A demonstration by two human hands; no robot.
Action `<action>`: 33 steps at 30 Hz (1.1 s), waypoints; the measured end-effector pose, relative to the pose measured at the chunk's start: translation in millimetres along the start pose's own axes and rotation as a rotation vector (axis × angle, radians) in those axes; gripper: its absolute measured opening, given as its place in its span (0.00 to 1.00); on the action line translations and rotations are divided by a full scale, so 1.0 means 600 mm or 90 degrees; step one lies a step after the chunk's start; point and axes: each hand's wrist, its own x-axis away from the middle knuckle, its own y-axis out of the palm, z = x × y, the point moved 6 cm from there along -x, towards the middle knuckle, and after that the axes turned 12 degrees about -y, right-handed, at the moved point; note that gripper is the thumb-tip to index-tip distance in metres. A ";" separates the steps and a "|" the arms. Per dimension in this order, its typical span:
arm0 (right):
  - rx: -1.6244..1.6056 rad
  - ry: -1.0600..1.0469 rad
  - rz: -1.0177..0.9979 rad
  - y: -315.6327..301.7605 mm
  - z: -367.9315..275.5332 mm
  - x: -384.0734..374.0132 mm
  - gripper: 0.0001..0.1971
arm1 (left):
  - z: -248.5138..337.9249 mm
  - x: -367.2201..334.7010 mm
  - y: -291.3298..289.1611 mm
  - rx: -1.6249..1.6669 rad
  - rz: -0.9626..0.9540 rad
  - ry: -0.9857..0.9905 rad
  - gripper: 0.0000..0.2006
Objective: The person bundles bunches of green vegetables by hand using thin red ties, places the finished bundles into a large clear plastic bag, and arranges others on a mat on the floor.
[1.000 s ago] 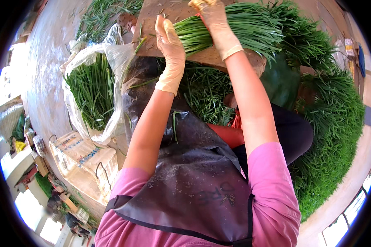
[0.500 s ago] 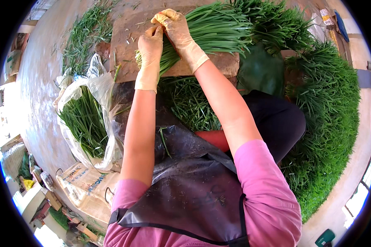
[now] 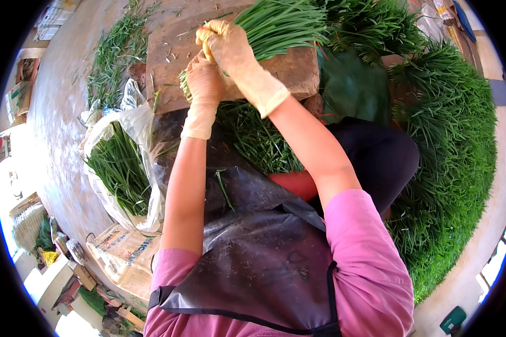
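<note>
A bundle of long green leaves that look like garlic chives (image 3: 284, 28) lies across a wooden board (image 3: 292, 70), pale cut stem ends (image 3: 184, 84) to the left. Both hands wear pale yellow gloves and meet over the stems. My right hand (image 3: 227, 48) is on top with fingers curled; a small bit of red tie (image 3: 201, 28) shows at its fingertips. Just below and nearer me, my left hand (image 3: 204, 78) is closed against the bundle, its fingertips pinched together. What lies between the left fingers is hidden, as is the bundle's middle under the right hand.
Left of my arm stands a white plastic bag (image 3: 154, 185) holding green leaves (image 3: 121, 168), with a carton-like box (image 3: 121, 247) behind. Loose leaves (image 3: 115, 56) litter the floor at far left. Heaped green bunches (image 3: 444, 168) fill the right side. Trimmings (image 3: 258, 135) lie below the board.
Both hands have shifted slightly left and nearer me, and the right hand has turned over the stems. The red strip beside the right hand is now mostly out of sight.
</note>
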 end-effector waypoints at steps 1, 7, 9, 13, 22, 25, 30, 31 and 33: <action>0.005 -0.105 0.031 0.002 -0.016 0.020 0.08 | -0.002 -0.001 -0.001 0.043 -0.012 -0.005 0.24; 0.150 -0.105 0.047 -0.030 -0.011 0.143 0.09 | 0.019 -0.021 -0.006 -0.181 -0.098 0.021 0.16; 0.213 -0.192 0.028 -0.018 -0.020 0.148 0.08 | 0.015 -0.035 -0.008 -0.229 -0.173 0.060 0.17; 0.376 -0.267 0.022 0.009 -0.023 0.169 0.06 | 0.021 -0.033 -0.009 -0.139 -0.063 0.153 0.29; 0.465 -0.378 -0.213 -0.005 -0.064 0.240 0.11 | 0.011 -0.015 -0.061 0.026 -0.264 0.033 0.39; 0.492 -0.539 0.014 -0.117 -0.227 0.216 0.07 | -0.029 0.032 -0.140 0.148 -0.212 0.042 0.41; 0.412 -0.523 0.069 -0.183 -0.352 0.221 0.06 | -0.063 0.162 -0.295 0.487 -0.328 -0.001 0.39; 0.402 -0.494 0.050 -0.172 -0.364 0.236 0.07 | -0.069 0.189 -0.318 0.540 -0.340 -0.006 0.39; 0.305 -0.398 0.020 -0.147 -0.369 0.262 0.10 | -0.089 0.238 -0.354 0.623 -0.374 -0.045 0.39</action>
